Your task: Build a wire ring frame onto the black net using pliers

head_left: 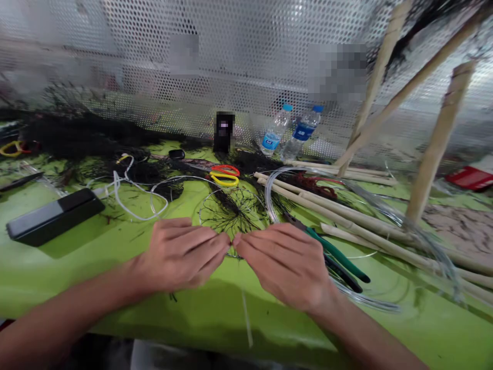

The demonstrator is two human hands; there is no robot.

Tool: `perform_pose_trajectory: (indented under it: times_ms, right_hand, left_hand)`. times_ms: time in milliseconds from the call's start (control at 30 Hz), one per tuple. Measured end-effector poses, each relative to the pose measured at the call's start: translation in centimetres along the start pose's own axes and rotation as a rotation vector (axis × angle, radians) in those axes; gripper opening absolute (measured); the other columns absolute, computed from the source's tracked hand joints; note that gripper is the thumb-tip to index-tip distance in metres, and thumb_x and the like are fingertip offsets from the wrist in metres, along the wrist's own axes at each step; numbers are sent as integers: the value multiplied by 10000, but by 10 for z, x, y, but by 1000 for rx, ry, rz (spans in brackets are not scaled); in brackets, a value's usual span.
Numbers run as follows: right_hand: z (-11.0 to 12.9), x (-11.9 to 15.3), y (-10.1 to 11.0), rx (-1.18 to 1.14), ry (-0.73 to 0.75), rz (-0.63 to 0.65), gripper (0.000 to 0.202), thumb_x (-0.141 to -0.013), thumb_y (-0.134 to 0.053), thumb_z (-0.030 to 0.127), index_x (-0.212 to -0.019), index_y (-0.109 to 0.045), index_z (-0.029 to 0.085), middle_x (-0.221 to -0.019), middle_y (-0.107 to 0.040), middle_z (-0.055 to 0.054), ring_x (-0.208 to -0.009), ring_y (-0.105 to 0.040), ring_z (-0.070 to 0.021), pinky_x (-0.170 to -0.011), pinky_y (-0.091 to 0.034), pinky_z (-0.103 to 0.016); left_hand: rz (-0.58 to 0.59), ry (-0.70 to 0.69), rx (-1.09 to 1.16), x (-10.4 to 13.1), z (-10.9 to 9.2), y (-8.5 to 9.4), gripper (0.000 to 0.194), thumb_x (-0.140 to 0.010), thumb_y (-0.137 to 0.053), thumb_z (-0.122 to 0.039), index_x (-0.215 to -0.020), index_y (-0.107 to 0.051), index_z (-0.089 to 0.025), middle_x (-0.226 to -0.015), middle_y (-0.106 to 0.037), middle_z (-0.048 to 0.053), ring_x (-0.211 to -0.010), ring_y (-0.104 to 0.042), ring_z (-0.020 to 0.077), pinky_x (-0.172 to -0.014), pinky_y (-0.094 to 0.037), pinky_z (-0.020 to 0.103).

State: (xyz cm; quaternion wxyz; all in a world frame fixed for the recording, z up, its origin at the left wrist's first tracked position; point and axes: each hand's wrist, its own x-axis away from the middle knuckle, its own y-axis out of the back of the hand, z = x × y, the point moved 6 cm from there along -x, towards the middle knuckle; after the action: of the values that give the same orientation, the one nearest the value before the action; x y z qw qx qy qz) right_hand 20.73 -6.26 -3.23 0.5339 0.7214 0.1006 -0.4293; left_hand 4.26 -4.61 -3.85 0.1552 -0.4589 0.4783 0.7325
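Observation:
My left hand (pixel 187 254) and my right hand (pixel 283 259) meet fingertip to fingertip at the near rim of a round wire ring strung with dark thread-like strands (pixel 234 213). Both hands are closed in a pinch. The strands run from the ring's middle out to its rim, and a darker bundle lies across the far part. What each pinch holds is mostly hidden by the fingers; it appears to be the ring's near edge. A thin pale strip (pixel 246 318) hangs below the fingertips toward the table's front edge.
Pliers with green handles (pixel 341 257), coiled clear tubing (pixel 271 192) and wooden sticks (pixel 339 218) lie right. Beyond the ring are red-and-yellow-handled scissors (pixel 224 176), two water bottles (pixel 271 136) and a phone-like black object (pixel 223 132). A black box (pixel 56 216) with a white cable sits left.

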Motion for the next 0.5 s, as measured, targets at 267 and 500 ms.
perform_pose_trajectory:
  times_ms: [267,500]
  right_hand:
    - [-32,-3,-17,-578,-446,154,163,-1033,-617,226,-972,-761,181,-767,-789,-10,-653,-710,-125,-627,-541,-240]
    - [-40,7,-32,-892,-810,402,325,-968,-736,488,-915,-737,168,-753,-678,9,-662,-571,-114,-608,-456,-228]
  left_hand:
    - [-37,-125,-26,-1,3,2,79,-957,-678,-131,-898,-719,-165,-740,-748,-58,-510,-601,62,-466,-414,281]
    - [-23,-195,-23,5,4,-2,51,-904,-763,-136,-931,-722,-149,-782,-733,-32,-581,-623,68,-500,-421,262]
